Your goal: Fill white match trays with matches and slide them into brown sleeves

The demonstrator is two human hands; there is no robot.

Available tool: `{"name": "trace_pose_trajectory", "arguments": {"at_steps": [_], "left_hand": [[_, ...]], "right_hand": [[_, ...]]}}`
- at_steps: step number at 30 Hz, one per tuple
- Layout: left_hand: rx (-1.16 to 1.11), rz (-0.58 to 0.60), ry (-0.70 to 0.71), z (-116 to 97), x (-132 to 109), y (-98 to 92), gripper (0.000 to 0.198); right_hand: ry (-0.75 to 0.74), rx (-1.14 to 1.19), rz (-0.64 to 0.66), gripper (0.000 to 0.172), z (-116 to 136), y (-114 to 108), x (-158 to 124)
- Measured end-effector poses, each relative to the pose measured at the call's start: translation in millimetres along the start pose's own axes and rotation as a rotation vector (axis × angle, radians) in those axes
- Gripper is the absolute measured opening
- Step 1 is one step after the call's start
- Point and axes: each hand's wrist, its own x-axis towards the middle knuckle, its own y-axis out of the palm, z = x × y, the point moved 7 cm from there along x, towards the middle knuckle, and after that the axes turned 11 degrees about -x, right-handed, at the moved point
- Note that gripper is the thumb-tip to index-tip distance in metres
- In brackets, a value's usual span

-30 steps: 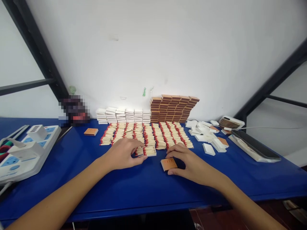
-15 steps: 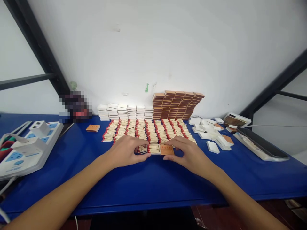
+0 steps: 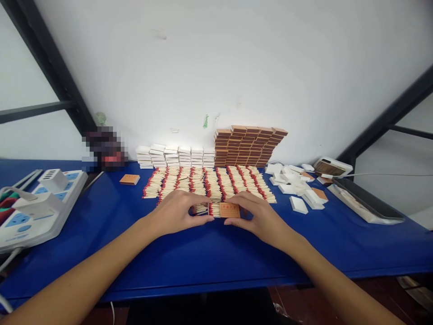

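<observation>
My left hand pinches a white matchbox tray filled with red-tipped matches at the middle of the blue table. My right hand grips an orange matchbox sleeve, which is partly over the tray's right end. Both hands meet just in front of the rows of loose matches spread across the table.
Stacks of white trays and orange sleeves stand against the wall. A single orange matchbox lies to the left. Loose white trays lie at the right, next to a phone. A white power strip sits at far left.
My right hand picked the orange sleeve up off the table and brought it left to the filled tray; the sleeve has since slid further over the tray's end.
</observation>
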Motion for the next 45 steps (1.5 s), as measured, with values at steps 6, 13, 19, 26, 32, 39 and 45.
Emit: {"name": "trace_pose_trajectory", "arguments": {"at_steps": [6, 13, 19, 26, 32, 39, 45], "left_hand": [[-0.12, -0.015, -0.002, 4, 0, 3.8, 0.05], [-0.253, -0.043, -0.02, 2, 3, 3.2, 0.048], [-0.215, -0.055, -0.007, -4, 3, 3.4, 0.055], [0.292, -0.078, -0.032, -10, -2, -37.1, 0.025], [0.442, -0.188, -0.389, 37, -29, -149.8, 0.044], [0.387, -0.177, -0.632, 112, -86, -189.2, 0.084], [0.38, -0.161, -0.605, 137, -93, -183.6, 0.108]], "right_hand": [[-0.094, 0.099, -0.029, 0.044, 15, 14, 9], [-0.227, 0.044, -0.101, 0.052, 34, 21, 9], [-0.257, -0.084, -0.09, 0.048, 50, 22, 11], [-0.15, -0.156, -0.194, 0.072, 34, 25, 10], [-0.102, -0.188, -0.189, 0.052, 18, 22, 8], [-0.089, -0.138, -0.136, 0.043, 17, 22, 8], [-0.072, -0.097, -0.104, 0.043, 16, 23, 7]]}}
